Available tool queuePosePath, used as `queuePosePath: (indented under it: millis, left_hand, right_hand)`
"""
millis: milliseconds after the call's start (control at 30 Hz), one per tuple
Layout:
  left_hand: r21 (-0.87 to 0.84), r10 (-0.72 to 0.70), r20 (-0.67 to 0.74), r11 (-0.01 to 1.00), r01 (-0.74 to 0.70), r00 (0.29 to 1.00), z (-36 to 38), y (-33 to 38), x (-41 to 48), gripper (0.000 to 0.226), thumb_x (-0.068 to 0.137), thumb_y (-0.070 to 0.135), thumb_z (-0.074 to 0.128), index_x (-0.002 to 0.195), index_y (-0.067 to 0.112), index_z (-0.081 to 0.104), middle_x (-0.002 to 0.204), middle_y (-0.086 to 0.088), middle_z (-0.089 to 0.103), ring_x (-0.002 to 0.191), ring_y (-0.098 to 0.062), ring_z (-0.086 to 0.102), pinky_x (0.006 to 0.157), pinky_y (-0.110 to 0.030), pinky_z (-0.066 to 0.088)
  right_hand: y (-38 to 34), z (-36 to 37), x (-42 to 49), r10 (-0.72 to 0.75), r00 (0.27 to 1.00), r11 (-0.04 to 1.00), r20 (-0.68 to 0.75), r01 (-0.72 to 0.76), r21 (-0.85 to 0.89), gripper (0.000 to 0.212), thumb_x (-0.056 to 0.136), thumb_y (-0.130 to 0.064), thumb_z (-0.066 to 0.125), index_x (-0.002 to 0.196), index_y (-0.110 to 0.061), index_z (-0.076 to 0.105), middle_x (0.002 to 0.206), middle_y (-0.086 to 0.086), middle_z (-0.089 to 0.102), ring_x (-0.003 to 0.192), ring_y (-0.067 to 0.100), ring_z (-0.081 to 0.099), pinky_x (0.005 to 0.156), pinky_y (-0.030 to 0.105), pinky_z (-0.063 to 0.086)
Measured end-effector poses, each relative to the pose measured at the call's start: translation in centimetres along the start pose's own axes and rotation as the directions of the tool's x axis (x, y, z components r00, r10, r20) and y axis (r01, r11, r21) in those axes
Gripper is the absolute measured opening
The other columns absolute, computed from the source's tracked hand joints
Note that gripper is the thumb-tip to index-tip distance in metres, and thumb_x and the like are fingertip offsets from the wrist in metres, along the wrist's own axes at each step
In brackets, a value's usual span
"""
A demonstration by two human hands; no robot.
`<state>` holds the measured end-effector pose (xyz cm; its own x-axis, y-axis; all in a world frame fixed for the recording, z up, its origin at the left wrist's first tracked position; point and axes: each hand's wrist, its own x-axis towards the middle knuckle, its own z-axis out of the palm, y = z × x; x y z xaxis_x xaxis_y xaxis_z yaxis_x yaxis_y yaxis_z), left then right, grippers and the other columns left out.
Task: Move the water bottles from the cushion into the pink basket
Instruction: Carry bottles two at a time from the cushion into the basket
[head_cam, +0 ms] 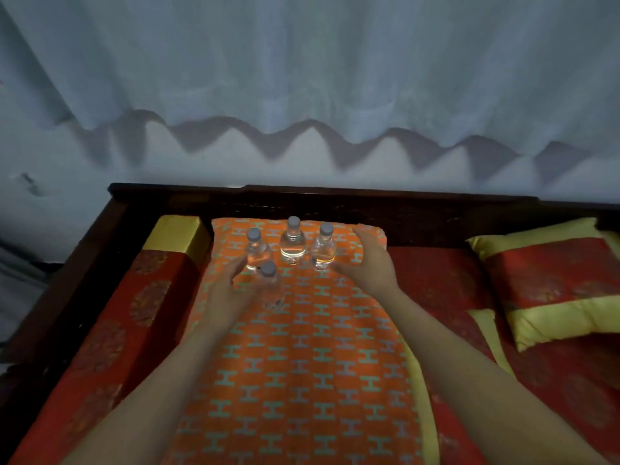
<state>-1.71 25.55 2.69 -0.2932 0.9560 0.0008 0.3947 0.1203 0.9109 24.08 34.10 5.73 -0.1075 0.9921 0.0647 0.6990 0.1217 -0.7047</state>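
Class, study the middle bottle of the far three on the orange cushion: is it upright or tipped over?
Upright. The middle bottle stands on its base on the orange cushion, grey cap on top.

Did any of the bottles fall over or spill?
No. All four bottles stand upright on the cushion with their caps on, and no wet patch shows. Nothing stands out.
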Motion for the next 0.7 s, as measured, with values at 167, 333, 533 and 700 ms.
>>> queuePosePath:
  millis: [167,333,533,700]
  left_hand:
    - [-0.044,-0.030,0.078,0.998,0.033,0.997,3.0,-3.8,4.2,0.062,0.078,0.015,0.076,0.134,0.015,0.049,0.131,0.006,0.054,0.120,-0.009,0.051,0.093,-0.015,0.036]
    - [-0.106,-0.006,0.116,0.994,0.018,0.993,3.6,-6.4,6.4,0.057,0.076,0.014,0.077,0.125,0.030,0.053,0.124,0.018,0.054,0.117,-0.005,0.050,0.085,-0.007,0.038]
    - [-0.132,-0.053,0.185,0.988,0.078,0.981,4.5,-7.7,7.2,0.054,0.073,0.020,0.080,0.123,0.025,0.059,0.119,0.013,0.061,0.109,-0.003,0.054,0.084,-0.009,0.041]
    - [-0.177,-0.062,0.235,0.979,0.105,0.970,5.0,-7.1,7.4,0.038,0.077,0.015,0.076,0.107,0.033,0.063,0.098,0.013,0.068,0.086,0.010,0.061,0.069,-0.004,0.044]
  right_hand:
    - [1.5,5.1,5.1,0.156,0.988,0.964,-0.002,-0.152,0.219,0.089,0.070,-0.038,0.081,0.144,-0.019,0.034,0.149,0.001,0.040,0.136,0.018,0.038,0.110,0.035,0.034]
    - [2.9,8.5,8.1,0.172,0.985,0.901,0.014,-0.162,0.403,0.077,0.080,-0.021,0.075,0.145,-0.021,0.032,0.148,0.002,0.040,0.136,0.016,0.037,0.109,0.037,0.037]
    - [3.0,9.9,9.7,0.101,0.995,0.918,0.008,-0.096,0.385,0.060,0.088,-0.013,0.065,0.142,-0.016,0.038,0.146,0.003,0.043,0.133,0.016,0.040,0.104,0.026,0.039]
    - [3.1,10.1,10.1,0.081,0.996,0.936,-0.021,-0.069,0.346,0.044,0.091,-0.007,0.059,0.133,-0.011,0.049,0.132,0.008,0.056,0.121,0.023,0.052,0.102,0.039,0.046]
